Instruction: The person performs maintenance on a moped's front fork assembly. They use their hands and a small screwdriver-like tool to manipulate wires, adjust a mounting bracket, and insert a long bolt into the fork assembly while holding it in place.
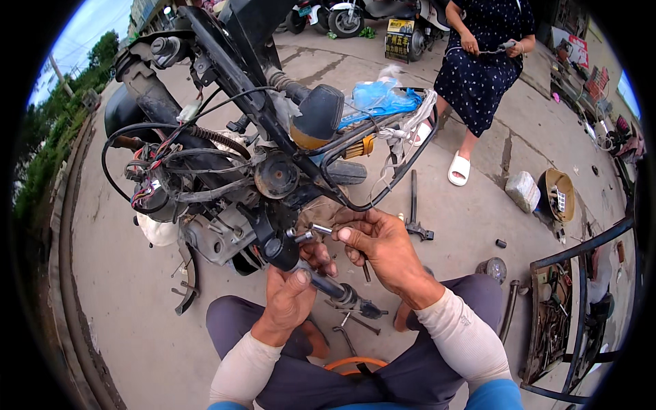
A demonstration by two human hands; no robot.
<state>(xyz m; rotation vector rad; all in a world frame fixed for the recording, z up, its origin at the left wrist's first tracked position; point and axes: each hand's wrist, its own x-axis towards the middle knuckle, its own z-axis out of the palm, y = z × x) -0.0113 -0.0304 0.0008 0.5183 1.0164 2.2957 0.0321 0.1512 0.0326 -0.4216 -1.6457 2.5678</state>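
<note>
A stripped motorbike frame (239,89) stands in front of me with its wiring (157,184) exposed. My left hand (287,297) is closed round a grey metal tube (318,279) that slants down below a black cylindrical part (280,251). Between the thumb and fingers of my right hand (389,253) is a short shiny metal cylinder (321,229), too small to tell whether it is a bolt or a socket. Its end points left at bright bolt-like pieces (301,236) above my left fingers. A thin dark rod (367,272) shows below my right hand.
Between my feet lie loose tools (348,331) and an orange ring-shaped thing (355,362). A hammer-like tool (415,205) lies ahead. On the right are an open tool tray (550,321) and a yellowish bowl (559,195). Another person (485,61) in white slippers stands ahead right.
</note>
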